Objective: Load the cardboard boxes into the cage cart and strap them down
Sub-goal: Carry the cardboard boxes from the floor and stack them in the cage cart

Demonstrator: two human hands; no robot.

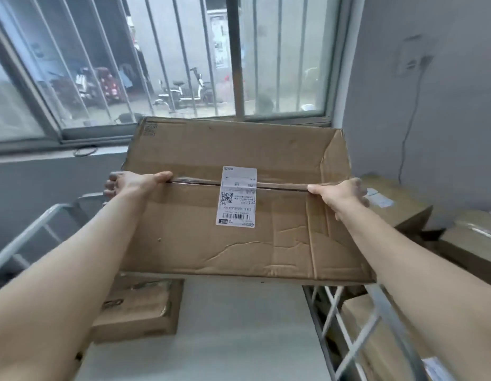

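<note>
Loading now: your left hand and right hand grip the big cardboard box by its ends, fingers curled round, above the cage cart; next, lower it in flat

Brown creased cardboard box, white label with black barcode, grey cart frame

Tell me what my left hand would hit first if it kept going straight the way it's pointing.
Likely the wall just under the window, though depth is unclear. The left hand grips the side of the box, so the box's far edge may touch first.
</note>
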